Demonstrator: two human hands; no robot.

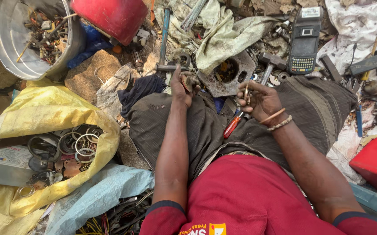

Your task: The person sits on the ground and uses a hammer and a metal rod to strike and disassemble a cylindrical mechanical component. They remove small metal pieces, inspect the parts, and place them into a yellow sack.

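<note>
Holding a round rusty metal part (191,82) clamped in left hand (180,89) over the knees; right hand (258,100) pinches a small brass piece (246,92). Risk: either could slip into the floor scrap (284,76).

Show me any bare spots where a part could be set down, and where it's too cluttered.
Bare room is scarce: the cloth over the right knee, beside the right hand, and the flat brown stone between the metal tub and the left hand. Ahead of both hands, scrap, rags and a hammer crowd the ground. The yellow sack is full of rings.
</note>
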